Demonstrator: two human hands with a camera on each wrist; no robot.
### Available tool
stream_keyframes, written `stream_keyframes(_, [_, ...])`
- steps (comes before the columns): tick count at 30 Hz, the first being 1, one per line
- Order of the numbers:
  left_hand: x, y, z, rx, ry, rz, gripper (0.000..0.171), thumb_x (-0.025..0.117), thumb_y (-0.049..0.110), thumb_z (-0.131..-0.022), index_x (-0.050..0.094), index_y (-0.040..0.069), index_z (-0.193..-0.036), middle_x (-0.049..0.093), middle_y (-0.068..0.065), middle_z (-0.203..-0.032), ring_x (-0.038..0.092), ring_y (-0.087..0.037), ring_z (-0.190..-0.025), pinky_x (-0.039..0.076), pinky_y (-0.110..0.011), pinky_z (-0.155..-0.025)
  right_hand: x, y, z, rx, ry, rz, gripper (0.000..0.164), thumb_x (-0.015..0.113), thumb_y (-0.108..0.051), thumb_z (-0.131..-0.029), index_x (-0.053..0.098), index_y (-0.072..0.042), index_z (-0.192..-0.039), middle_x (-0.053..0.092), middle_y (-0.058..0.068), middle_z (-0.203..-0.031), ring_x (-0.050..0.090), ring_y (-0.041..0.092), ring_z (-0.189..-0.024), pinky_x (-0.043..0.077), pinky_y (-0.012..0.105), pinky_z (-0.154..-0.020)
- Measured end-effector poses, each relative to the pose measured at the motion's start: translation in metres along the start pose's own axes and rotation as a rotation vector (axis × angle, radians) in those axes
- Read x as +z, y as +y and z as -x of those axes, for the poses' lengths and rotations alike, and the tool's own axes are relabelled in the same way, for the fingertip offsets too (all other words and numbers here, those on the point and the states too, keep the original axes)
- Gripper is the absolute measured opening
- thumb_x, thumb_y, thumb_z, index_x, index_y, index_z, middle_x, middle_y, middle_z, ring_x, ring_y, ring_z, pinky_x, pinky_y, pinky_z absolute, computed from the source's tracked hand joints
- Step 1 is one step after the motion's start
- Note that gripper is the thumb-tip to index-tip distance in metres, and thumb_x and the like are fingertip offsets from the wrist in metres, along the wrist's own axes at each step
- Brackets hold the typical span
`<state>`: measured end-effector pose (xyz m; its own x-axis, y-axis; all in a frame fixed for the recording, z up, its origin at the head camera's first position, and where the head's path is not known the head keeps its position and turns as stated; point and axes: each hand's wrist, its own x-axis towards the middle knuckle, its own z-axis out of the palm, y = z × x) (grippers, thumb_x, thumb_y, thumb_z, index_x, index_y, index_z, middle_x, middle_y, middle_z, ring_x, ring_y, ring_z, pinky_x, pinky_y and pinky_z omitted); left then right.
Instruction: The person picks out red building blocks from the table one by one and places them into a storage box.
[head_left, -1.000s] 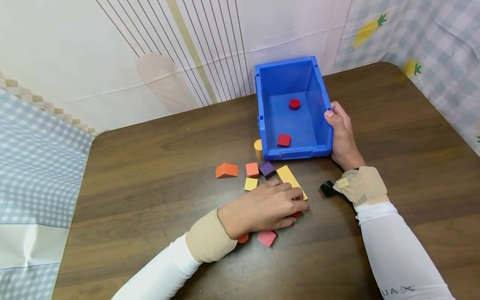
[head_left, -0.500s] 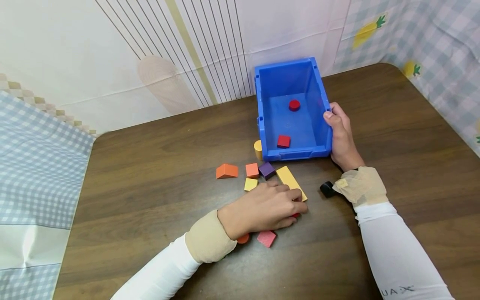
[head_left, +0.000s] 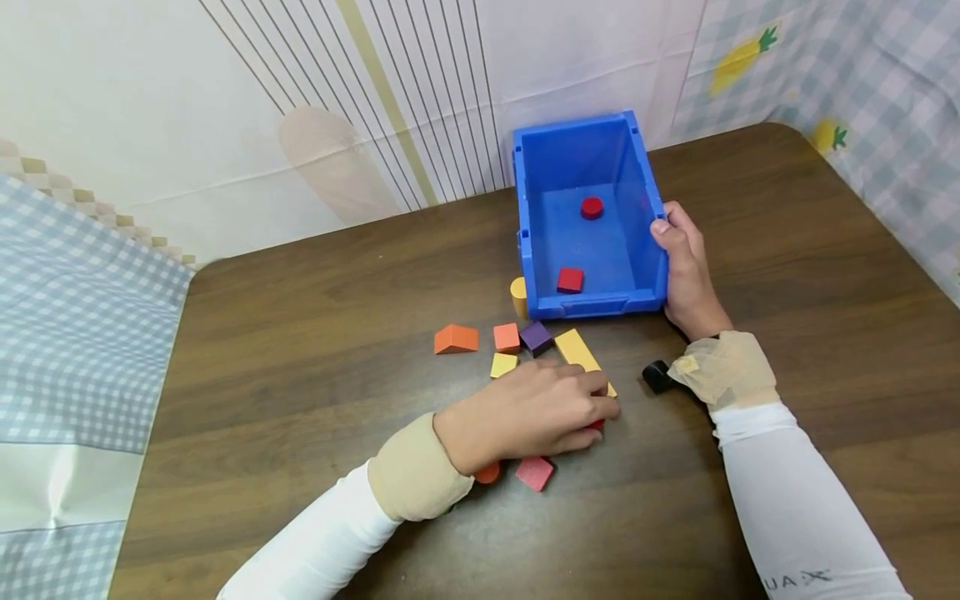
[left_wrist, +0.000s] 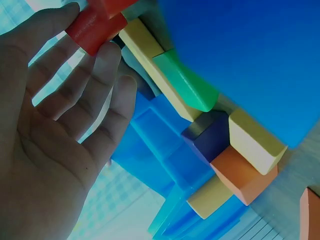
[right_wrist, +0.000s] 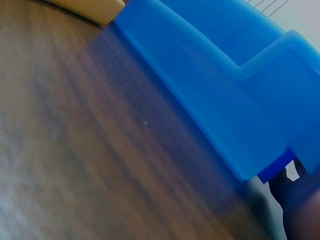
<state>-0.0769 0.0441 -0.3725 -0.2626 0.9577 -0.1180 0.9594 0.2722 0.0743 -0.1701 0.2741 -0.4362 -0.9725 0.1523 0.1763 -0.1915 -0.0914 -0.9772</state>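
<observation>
My left hand [head_left: 536, 412] is over the blocks in front of the bin. In the left wrist view, a red block [left_wrist: 95, 27] sits between its thumb and fingertips, which pinch it; another red part shows right above. My right hand [head_left: 686, 271] grips the right rim of a blue plastic bin [head_left: 592, 305], thumb on top. Inside lie a red disc [head_left: 592, 207] and a red square block [head_left: 570, 280]. Beside the left hand are a long yellow block [head_left: 577, 352], a purple block [head_left: 536, 337] and a small yellow block [head_left: 503, 365]. A green block [left_wrist: 187, 82] shows only in the left wrist view.
An orange roof-shaped block [head_left: 456, 339], a salmon cube [head_left: 506, 337] and a yellow cylinder [head_left: 519, 297] stand left of and before the bin. Nearer are a pink block [head_left: 535, 472] and an orange round block [head_left: 487, 473]. A fabric-covered wall [head_left: 420, 100] rises behind the wooden table [head_left: 300, 333].
The left hand stays over the same blocks, its fingers shifting only slightly over the red block. The right hand and the bin keep their places; the whole view shifts a little.
</observation>
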Motion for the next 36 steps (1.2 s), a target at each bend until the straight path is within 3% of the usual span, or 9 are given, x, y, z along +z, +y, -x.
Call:
stream_keyframes(12, [-0.007, -0.001, -0.001, -0.005, -0.019, 0.065, 0.022, 0.053, 0.035, -0.097, 0.064, 0.021, -0.111, 0.057, 0.006, -0.105, 0.054, -0.009, -0.090, 0.046, -0.025, -0.078, 0.000, -0.001, 0.000, 0.003, 0.000, 0.005, 0.044, 0.048, -0.040, -0.093, 0.050, -0.003, -0.116, 0.046, 0.018, -0.124, 0.046, 0.034, -0.109, 0.040, 0.041, -0.086])
stream_keyframes(36, [-0.014, -0.003, -0.001, -0.006, 0.023, 0.001, 0.022, 0.053, 0.033, -0.098, 0.066, 0.019, -0.109, 0.055, 0.006, -0.096, 0.055, -0.007, -0.086, 0.046, -0.024, -0.076, 0.000, 0.001, -0.001, -0.004, 0.002, -0.021, 0.041, 0.049, -0.038, -0.093, 0.051, -0.003, -0.114, 0.047, 0.019, -0.118, 0.048, 0.033, -0.103, 0.042, 0.038, -0.080])
